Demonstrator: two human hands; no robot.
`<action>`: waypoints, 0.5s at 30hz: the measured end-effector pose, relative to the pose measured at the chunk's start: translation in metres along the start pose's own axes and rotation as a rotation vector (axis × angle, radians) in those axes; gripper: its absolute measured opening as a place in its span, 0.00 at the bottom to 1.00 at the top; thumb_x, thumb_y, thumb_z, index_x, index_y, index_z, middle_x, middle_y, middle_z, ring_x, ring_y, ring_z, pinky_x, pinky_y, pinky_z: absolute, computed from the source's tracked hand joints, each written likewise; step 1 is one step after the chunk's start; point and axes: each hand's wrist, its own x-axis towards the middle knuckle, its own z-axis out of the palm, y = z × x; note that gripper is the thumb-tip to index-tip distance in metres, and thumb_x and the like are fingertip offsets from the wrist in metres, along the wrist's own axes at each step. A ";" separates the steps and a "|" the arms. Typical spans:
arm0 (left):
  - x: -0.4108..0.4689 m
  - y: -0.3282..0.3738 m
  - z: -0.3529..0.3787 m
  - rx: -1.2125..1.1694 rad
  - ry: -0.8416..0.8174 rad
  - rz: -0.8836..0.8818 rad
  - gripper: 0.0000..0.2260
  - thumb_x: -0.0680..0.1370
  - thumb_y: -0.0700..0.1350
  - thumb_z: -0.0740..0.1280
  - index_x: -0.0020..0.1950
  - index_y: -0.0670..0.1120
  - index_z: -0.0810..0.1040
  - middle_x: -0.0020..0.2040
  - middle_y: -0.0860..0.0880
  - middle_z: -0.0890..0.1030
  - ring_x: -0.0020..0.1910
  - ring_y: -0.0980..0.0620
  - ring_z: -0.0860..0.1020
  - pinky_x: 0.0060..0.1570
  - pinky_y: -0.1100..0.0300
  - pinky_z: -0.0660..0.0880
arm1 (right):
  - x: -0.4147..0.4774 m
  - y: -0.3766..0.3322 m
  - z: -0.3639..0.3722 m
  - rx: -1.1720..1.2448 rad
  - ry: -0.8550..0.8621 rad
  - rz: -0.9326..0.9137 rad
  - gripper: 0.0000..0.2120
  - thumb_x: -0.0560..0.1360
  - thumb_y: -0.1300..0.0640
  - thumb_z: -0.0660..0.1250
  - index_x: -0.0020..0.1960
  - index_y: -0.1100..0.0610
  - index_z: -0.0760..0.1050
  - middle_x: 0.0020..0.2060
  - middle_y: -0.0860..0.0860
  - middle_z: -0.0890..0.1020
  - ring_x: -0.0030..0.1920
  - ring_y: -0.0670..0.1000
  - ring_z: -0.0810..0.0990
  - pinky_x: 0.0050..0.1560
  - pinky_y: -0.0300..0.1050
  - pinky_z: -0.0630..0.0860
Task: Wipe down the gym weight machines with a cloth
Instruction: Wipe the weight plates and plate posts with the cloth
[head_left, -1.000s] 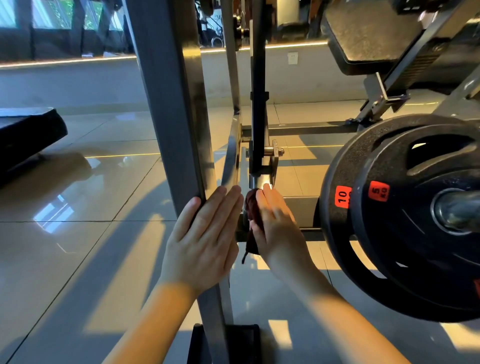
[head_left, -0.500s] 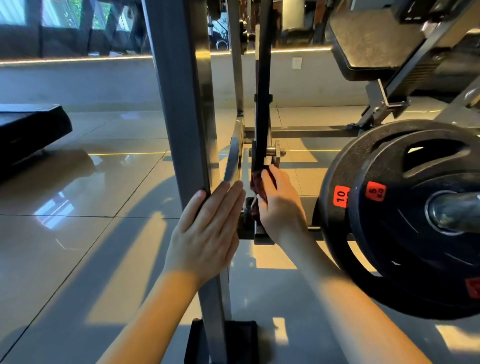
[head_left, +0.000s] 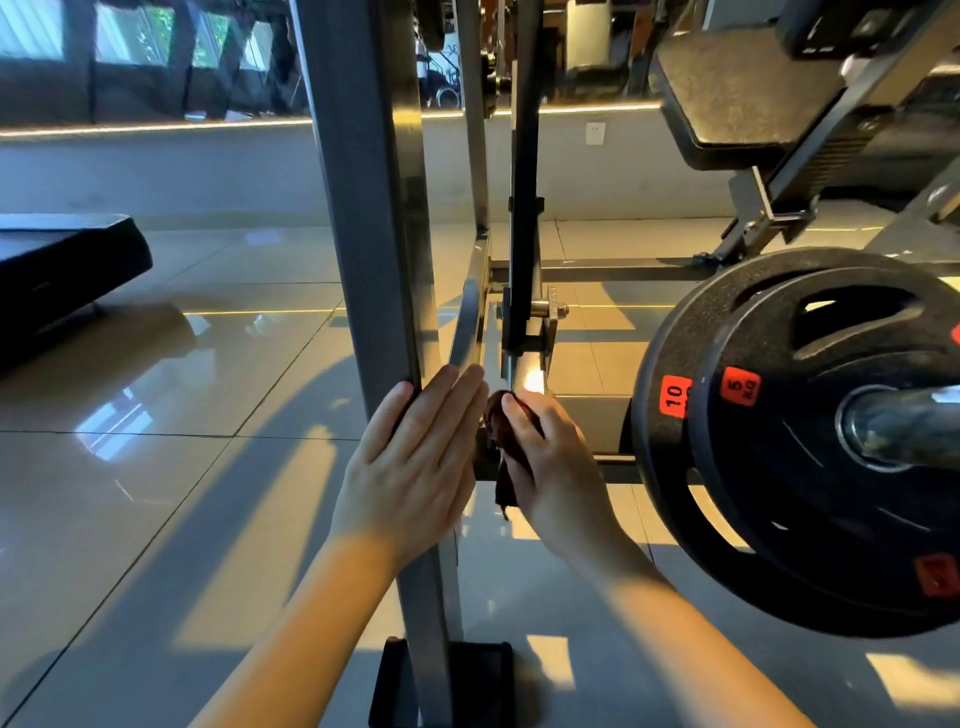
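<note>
A grey steel upright (head_left: 363, 218) of the weight machine rises in front of me. My left hand (head_left: 415, 462) lies flat against it, fingers together and stretched out, holding nothing. Just to the right, my right hand (head_left: 556, 467) is closed around a dark red cloth (head_left: 501, 441) and presses it against the lower end of a shiny guide rod (head_left: 524, 371) under a black sliding bracket (head_left: 524, 291). A tail of the cloth hangs below my palm. Most of the cloth is hidden inside my hand.
Black weight plates (head_left: 810, 441) marked 10 and 5 kg sit on a bar close at my right. A padded seat (head_left: 737, 98) is at the upper right, a black bench (head_left: 57, 265) at the left. The upright's black foot (head_left: 447, 686) stands on the glossy tiled floor.
My right hand with the cloth went up the rod to the bracket, then came back down to the rod's lower end. My left hand stayed on the upright.
</note>
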 end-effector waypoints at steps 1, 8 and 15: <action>0.000 0.000 -0.001 -0.002 -0.002 -0.003 0.22 0.81 0.47 0.52 0.74 0.41 0.63 0.73 0.45 0.63 0.73 0.45 0.61 0.75 0.50 0.46 | 0.002 0.007 -0.003 -0.019 -0.009 -0.044 0.23 0.79 0.57 0.63 0.73 0.59 0.67 0.68 0.57 0.71 0.68 0.58 0.70 0.67 0.56 0.71; 0.001 0.000 0.000 -0.002 0.019 -0.007 0.21 0.81 0.46 0.54 0.71 0.40 0.69 0.72 0.44 0.68 0.72 0.45 0.63 0.73 0.50 0.51 | 0.026 0.003 -0.002 -0.059 0.053 0.096 0.25 0.77 0.57 0.66 0.73 0.61 0.67 0.67 0.59 0.72 0.68 0.59 0.68 0.68 0.55 0.69; 0.001 -0.002 -0.007 -0.045 0.012 0.014 0.20 0.80 0.45 0.54 0.70 0.40 0.72 0.70 0.43 0.71 0.71 0.45 0.64 0.73 0.49 0.52 | 0.030 0.019 -0.009 -0.042 0.006 -0.001 0.23 0.78 0.56 0.65 0.72 0.59 0.68 0.68 0.57 0.71 0.69 0.58 0.68 0.71 0.56 0.66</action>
